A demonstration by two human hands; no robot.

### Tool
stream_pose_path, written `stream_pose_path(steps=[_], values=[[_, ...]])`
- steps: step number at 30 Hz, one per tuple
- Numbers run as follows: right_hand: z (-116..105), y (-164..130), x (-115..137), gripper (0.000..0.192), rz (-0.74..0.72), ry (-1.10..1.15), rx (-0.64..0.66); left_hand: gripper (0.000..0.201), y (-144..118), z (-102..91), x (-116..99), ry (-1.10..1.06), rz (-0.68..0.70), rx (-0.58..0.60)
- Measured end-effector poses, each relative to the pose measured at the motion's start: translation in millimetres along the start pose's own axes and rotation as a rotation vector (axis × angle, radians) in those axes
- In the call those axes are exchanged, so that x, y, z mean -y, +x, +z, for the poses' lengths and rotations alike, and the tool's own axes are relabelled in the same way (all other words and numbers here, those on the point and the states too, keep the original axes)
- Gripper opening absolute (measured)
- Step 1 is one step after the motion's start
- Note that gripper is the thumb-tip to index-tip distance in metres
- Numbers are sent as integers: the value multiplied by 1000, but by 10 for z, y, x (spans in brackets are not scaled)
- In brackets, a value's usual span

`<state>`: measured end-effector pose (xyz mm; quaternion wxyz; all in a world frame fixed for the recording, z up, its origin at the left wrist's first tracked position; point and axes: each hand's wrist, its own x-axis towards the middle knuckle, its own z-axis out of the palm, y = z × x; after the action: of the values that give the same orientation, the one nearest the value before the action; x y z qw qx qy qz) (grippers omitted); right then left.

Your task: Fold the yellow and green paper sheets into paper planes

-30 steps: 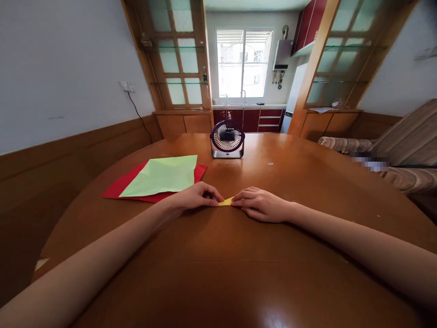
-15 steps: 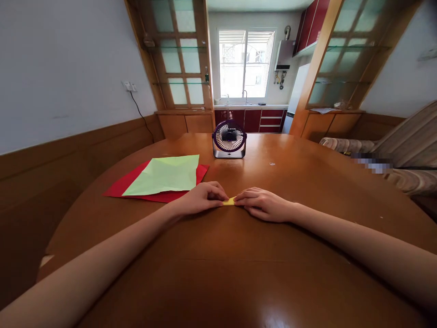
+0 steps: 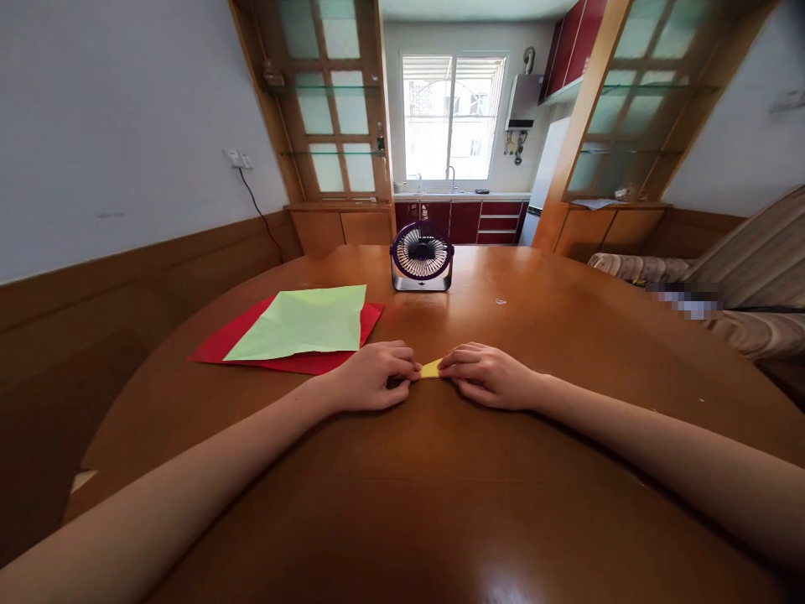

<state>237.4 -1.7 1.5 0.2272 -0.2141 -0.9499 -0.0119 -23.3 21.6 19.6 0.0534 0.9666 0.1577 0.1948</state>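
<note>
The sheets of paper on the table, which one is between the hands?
The small yellow paper, pinched between left hand and right hand. The green sheet and red sheet lie untouched to the left.

We saw a round wooden table [image 3: 503,503], glossy and brown. On it, at the far side, stood a small fan [image 3: 421,257]. To the left lay a red sheet [image 3: 220,346] with a green sheet [image 3: 302,323] on top of it. Near the middle a small yellow paper [image 3: 431,368] lay on the wood, its ends under our left hand [image 3: 375,376] and right hand [image 3: 487,376], both resting on the table.
</note>
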Motion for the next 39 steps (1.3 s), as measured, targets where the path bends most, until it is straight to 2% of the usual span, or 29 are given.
stream_pose_path(steps=[4, 9, 19, 23, 27, 34, 39], values=[[-14, -7, -5, 29, -27, -3, 20, 22, 1, 7, -12, 50, -12, 12], [-13, -38, -17, 27, -21, 44, -46, 28, -6, 25, -7, 108, 22, 15], [-53, -54, -37, 23, 45, 152, -49, 25, -2, 52, -20, 26, 54, -23], [-61, -74, -36, 27, 127, 215, -131, 26, -5, 83, -18, 10, 28, -10], [-59, -77, -34, 27, 199, 246, -165, 34, 13, 112, -48, 96, 1, 16], [-49, -65, -35, 27, 186, 247, -169, 36, 45, 112, -90, 158, 9, 66], [-49, -64, -28, 24, 112, 210, -149, 36, 46, 118, -73, 143, 23, 85]])
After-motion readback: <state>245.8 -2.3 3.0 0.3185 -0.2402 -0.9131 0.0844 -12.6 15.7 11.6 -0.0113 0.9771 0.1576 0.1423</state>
